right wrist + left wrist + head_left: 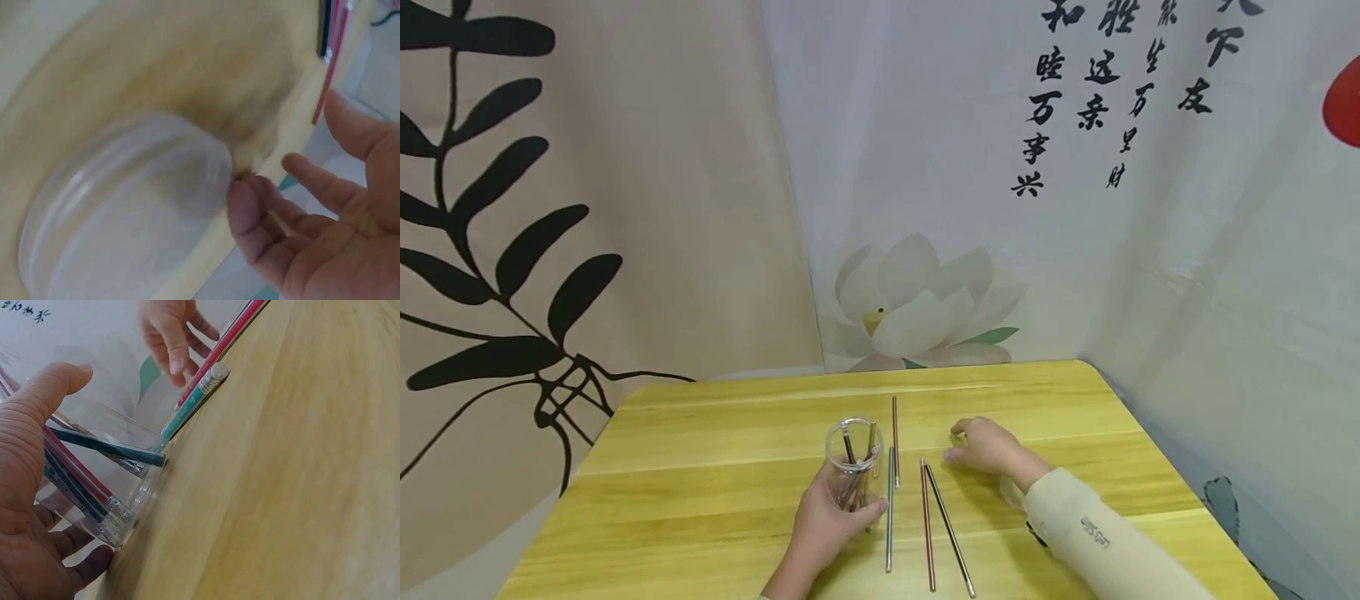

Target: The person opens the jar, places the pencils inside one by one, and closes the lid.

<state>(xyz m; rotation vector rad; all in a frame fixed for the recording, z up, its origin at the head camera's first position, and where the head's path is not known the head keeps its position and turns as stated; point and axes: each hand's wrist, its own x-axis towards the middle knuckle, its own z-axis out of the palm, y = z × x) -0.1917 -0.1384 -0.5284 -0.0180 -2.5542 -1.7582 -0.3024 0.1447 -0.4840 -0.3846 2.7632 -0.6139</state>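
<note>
My left hand (826,521) grips a clear plastic jar (853,462) on the table, thumb on one side and fingers round the other. Inside it several pencils (81,469) lean at different angles, some dark and one red. Just right of the jar lies a teal pencil (890,510), with a red pencil (895,442) behind it. Another red pencil (928,527) and a dark pencil (951,530) lie closer to me. My right hand (988,446) hovers over the table right of these pencils, fingers loosely bent and holding nothing. A translucent round lid (137,212) is near its wrist.
The wooden table (700,467) ends at a back edge before a hanging cloth (925,167) printed with a flower and writing. A beige cloth (685,208) with dark leaves hangs at the left.
</note>
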